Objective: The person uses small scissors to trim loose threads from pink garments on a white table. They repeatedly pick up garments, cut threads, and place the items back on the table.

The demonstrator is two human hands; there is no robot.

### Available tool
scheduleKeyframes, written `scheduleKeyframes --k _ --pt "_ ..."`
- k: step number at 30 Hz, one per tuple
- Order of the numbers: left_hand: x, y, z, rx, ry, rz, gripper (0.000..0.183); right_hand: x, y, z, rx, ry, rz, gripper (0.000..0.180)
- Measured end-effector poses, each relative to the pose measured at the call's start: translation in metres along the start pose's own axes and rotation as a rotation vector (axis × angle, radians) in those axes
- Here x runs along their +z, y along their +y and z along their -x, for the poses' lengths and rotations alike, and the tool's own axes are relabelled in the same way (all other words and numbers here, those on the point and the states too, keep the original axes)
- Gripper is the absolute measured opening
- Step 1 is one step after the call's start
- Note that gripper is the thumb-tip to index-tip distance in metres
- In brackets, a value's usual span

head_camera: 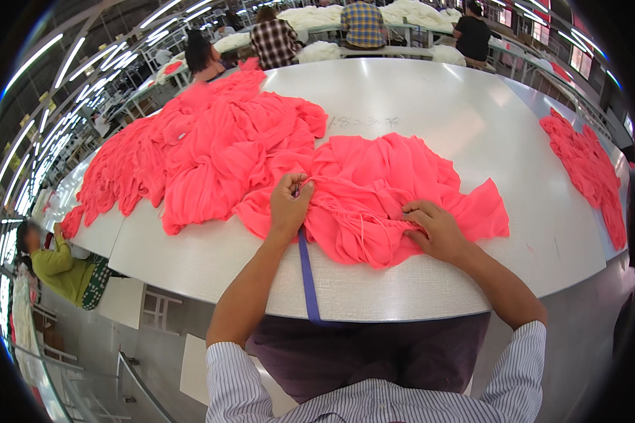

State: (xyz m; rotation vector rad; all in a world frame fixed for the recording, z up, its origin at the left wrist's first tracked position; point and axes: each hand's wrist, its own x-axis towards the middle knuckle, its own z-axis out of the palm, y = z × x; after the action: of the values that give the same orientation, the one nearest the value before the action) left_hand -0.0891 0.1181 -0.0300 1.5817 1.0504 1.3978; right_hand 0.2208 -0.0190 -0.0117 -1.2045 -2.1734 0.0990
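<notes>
A thin coral-pink garment (360, 222) with a gathered seam and narrow ties lies bunched on the pale table (434, 291) in front of me. My left hand (291, 206) pinches its edge between thumb and fingers; a small dark tool, partly hidden, sits in the same hand. From beneath that hand a blue-purple ribbon (308, 280) runs down over the table's near edge. My right hand (435, 230) grips the garment's right part between thumb and fingers.
A large heap of coral-pink garments (217, 143) spreads to the left, against the held one. Another coral-pink pile (587, 164) lies at the far right. A person in green (63, 267) sits at the left edge. Several people sit beyond the table, near white fabric (418, 16). Stools stand below left.
</notes>
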Motion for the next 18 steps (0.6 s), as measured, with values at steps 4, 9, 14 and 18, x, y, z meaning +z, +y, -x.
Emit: scheduleKeyframes --k 4,9,14,18 --pt "0.002 -0.001 0.006 -0.009 -0.029 0.042 0.019 0.003 0.003 0.005 0.012 0.024 -0.049 0.032" --pt "0.004 0.016 0.014 -0.008 -0.043 0.088 0.018 0.002 -0.002 0.01 0.043 0.032 -0.126 0.037" --pt "0.002 0.014 0.013 -0.007 -0.036 0.11 0.018 -0.002 -0.006 0.008 0.039 0.086 -0.117 0.043" --pt "0.004 0.013 0.015 -0.017 -0.032 0.092 0.016 -0.01 -0.011 0.009 0.06 0.071 -0.148 0.049"
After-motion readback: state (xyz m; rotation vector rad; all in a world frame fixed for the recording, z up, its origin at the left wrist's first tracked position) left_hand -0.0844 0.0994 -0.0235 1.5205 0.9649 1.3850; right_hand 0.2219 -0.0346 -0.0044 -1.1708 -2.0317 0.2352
